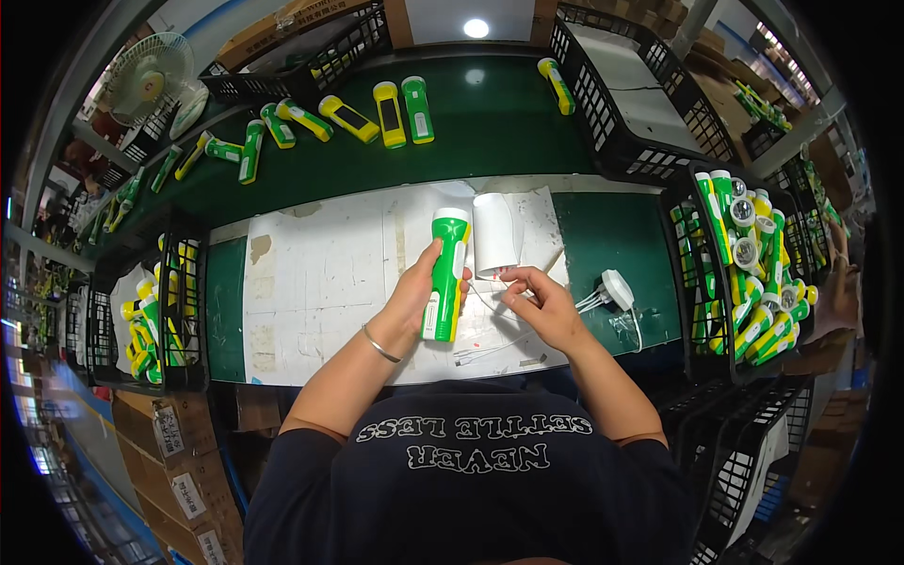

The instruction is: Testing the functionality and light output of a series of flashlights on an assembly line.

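My left hand [414, 287] is wrapped round a green and yellow flashlight [448, 282] with a white head. It is held over the white work sheet with its head pointing away from me. Just right of it lies a curled white paper roll [495, 231] with small red marks at its near edge. The fingers of my right hand [541, 306] are bent and drawn together at that near edge; whatever they pinch is too small to make out. Thin white cables [490, 353] lie beneath and between my hands.
A round white plug-like piece with cables [617, 290] sits to the right. Black crates of flashlights stand at the right [702, 311] and left [188, 363]. Several flashlights [389, 115] lie along the green far surface [490, 141]. Another black crate [612, 141] is at the far right.
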### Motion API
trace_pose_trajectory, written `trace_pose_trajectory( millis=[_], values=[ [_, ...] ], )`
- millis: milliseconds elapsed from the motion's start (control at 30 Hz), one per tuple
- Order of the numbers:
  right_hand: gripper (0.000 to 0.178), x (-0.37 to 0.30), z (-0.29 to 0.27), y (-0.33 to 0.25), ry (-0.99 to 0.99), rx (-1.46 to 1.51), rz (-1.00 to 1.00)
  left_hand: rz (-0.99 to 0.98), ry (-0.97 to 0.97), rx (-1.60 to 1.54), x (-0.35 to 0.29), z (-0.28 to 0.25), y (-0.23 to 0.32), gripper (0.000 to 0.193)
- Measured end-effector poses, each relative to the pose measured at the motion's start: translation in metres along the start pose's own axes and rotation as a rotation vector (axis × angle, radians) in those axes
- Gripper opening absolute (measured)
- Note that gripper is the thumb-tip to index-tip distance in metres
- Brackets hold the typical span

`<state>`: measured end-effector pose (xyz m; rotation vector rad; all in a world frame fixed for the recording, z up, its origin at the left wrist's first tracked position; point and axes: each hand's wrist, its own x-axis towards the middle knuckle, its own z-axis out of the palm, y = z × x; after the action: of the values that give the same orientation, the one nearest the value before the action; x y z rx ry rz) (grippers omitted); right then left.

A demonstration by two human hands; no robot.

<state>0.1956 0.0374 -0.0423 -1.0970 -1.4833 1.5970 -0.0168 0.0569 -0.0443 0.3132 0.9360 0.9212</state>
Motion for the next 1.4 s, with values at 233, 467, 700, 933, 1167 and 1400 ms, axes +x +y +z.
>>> trace_pose_trajectory(
  millis=[233,467,700,933,1167,1400],
  values=[
    [0.018,-0.002,0.011,-0.002,0.028,-0.023,-0.018,0.074,-0.024,-0.016,-0.006,0.001,0.000,0.043],
    [0.017,0.004,0.026,-0.024,0.024,-0.536,-0.306,0.094,-0.114,0.017,-0.004,-0.001,0.000,0.036],
    [0.009,0.011,0.047,-0.029,0.106,-1.164,-0.568,0.382,-0.068,0.359,-0.011,0.004,-0.011,0.036],
    [0.015,-0.015,0.054,-0.027,-0.474,-1.047,-0.786,0.412,-0.068,0.253,-0.013,-0.008,-0.006,0.044],
    [0.030,0.003,0.060,-0.029,-0.031,-0.825,-0.540,0.353,-0.194,0.046,-0.013,-0.013,0.002,0.052],
    [0.041,0.024,0.043,-0.008,0.127,-0.352,-0.252,0.292,-0.144,0.259,-0.025,-0.004,-0.004,0.042]
  ],
)
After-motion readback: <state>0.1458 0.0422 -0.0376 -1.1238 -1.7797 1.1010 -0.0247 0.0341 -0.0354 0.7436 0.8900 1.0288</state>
